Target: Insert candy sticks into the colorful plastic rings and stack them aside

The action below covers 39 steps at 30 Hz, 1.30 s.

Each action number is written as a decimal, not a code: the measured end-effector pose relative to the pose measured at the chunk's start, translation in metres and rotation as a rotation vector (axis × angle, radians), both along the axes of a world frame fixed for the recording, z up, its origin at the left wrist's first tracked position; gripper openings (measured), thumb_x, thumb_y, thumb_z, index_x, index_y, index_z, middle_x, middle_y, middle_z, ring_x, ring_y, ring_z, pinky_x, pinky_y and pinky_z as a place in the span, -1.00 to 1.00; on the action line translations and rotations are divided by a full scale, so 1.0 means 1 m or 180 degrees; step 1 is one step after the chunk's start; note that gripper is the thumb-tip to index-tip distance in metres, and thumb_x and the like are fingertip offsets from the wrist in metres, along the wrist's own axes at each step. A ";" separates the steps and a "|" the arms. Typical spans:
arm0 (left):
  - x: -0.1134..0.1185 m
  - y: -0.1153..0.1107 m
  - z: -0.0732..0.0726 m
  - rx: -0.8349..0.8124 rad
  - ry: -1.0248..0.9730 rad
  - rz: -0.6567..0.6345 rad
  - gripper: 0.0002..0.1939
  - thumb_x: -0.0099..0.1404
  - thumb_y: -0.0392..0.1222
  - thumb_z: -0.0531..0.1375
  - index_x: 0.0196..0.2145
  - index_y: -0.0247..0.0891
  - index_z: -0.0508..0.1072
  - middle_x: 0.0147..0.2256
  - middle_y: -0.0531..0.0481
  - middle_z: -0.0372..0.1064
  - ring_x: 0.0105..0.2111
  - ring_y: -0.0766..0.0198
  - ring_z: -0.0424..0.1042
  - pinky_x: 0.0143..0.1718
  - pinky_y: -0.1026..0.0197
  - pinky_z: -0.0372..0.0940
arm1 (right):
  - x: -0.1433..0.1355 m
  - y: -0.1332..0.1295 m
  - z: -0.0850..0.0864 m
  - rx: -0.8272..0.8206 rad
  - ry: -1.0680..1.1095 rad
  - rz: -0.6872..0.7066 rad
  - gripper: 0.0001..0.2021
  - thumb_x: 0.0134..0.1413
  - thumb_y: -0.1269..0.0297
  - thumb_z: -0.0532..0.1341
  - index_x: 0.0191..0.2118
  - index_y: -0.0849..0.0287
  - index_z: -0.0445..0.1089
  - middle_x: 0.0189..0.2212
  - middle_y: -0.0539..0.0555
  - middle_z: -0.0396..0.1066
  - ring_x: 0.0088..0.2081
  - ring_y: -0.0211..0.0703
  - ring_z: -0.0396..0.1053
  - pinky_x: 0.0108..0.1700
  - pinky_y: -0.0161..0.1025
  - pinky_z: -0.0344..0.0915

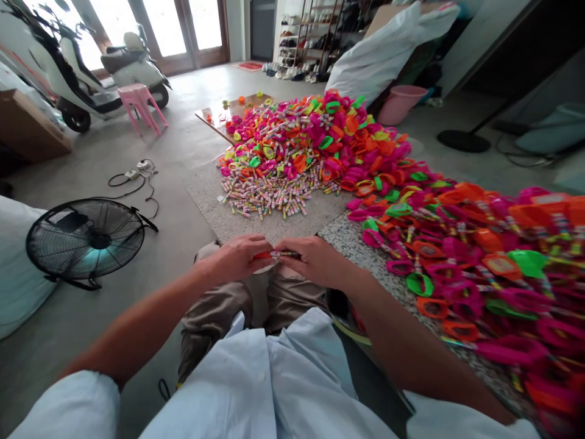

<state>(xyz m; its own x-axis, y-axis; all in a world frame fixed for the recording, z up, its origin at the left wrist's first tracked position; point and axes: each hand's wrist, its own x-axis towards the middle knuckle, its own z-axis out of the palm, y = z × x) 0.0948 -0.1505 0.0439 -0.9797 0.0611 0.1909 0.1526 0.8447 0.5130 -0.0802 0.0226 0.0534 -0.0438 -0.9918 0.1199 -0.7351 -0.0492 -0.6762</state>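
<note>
In front of my knees, my left hand (235,255) is closed on an orange plastic piece (262,255), mostly hidden by the fingers. It matches the colour of the toy watches in the pile. My right hand (315,261) pinches a thin, multicoloured candy tube (286,253) whose end meets the orange piece between the hands. Whether the two are joined, I cannot tell. Beyond my hands lie many loose candy tubes (269,192) on a speckled stone slab (208,198). Behind them rises a heap of pink, orange, green and yellow toy watches (338,131).
On my right, a granite slab (365,250) bears more toy watches (457,268), many with tubes attached. A black floor fan (91,238) stands at left, near a power strip (132,174). Farther back are a pink stool (139,103), a scooter (105,79) and a pink bucket (401,105).
</note>
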 end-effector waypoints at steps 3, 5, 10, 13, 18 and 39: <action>0.000 0.002 0.004 0.0034 0.0007 -0.0168 -0.65 0.59 -0.02 0.09 -0.28 -0.26 0.49 -0.36 -0.01 0.35 -0.34 0.27 0.36 -0.27 0.25 0.15 | -0.005 0.003 0.002 0.0326 -0.0583 0.0179 -0.80 0.30 0.24 0.22 -0.10 0.19 0.56 -0.39 0.00 0.52 -0.38 -0.22 0.36 -0.30 -0.32 0.17; -0.002 0.003 0.004 0.0056 -0.0003 -0.0255 -0.64 0.58 -0.01 0.10 -0.33 -0.25 0.47 -0.39 0.00 0.34 -0.36 0.28 0.35 -0.30 0.25 0.13 | -0.011 0.004 0.001 0.0651 -0.1114 0.0294 -0.78 0.28 0.17 0.26 -0.13 0.20 0.54 -0.44 -0.04 0.46 -0.43 -0.26 0.30 -0.36 -0.34 0.15; -0.007 0.016 0.000 0.0000 -0.0019 -0.0349 -0.62 0.57 -0.02 0.09 -0.37 -0.23 0.44 -0.41 0.01 0.36 -0.38 0.28 0.36 -0.31 0.26 0.14 | -0.016 0.010 -0.004 0.0877 -0.1675 0.0215 -0.73 0.20 0.12 0.35 -0.13 0.22 0.56 -0.44 -0.06 0.47 -0.42 -0.27 0.33 -0.36 -0.35 0.20; -0.011 0.023 -0.014 -0.0191 -0.0176 -0.0207 -0.63 0.58 -0.02 0.07 -0.37 -0.20 0.45 -0.40 0.02 0.41 -0.35 0.26 0.44 -0.28 0.26 0.23 | -0.014 0.020 -0.010 0.0727 -0.1230 0.0218 -0.79 0.19 0.21 0.39 -0.14 0.22 0.60 -0.35 -0.03 0.56 -0.32 -0.24 0.42 -0.27 -0.37 0.25; -0.038 -0.003 -0.061 -0.0135 0.0372 0.0470 -0.41 0.39 0.22 0.24 0.27 0.00 0.31 0.13 -0.08 0.51 -0.01 0.03 0.60 -0.05 0.12 0.49 | -0.064 0.063 -0.017 0.0127 -0.0564 -0.1187 -0.73 0.35 0.09 0.29 -0.04 0.14 0.61 -0.24 0.03 0.62 -0.22 -0.18 0.51 -0.18 -0.37 0.29; 0.009 -0.032 -0.088 0.0221 -0.0387 0.0966 -0.59 0.45 0.10 0.18 0.10 -0.08 0.62 0.19 -0.18 0.51 0.17 0.01 0.53 0.26 -0.01 0.40 | -0.285 0.219 0.028 -0.0570 0.1834 -0.5366 -0.60 0.42 0.12 0.05 -0.08 0.21 0.60 -0.04 0.57 0.48 0.12 0.43 0.40 0.06 0.32 0.22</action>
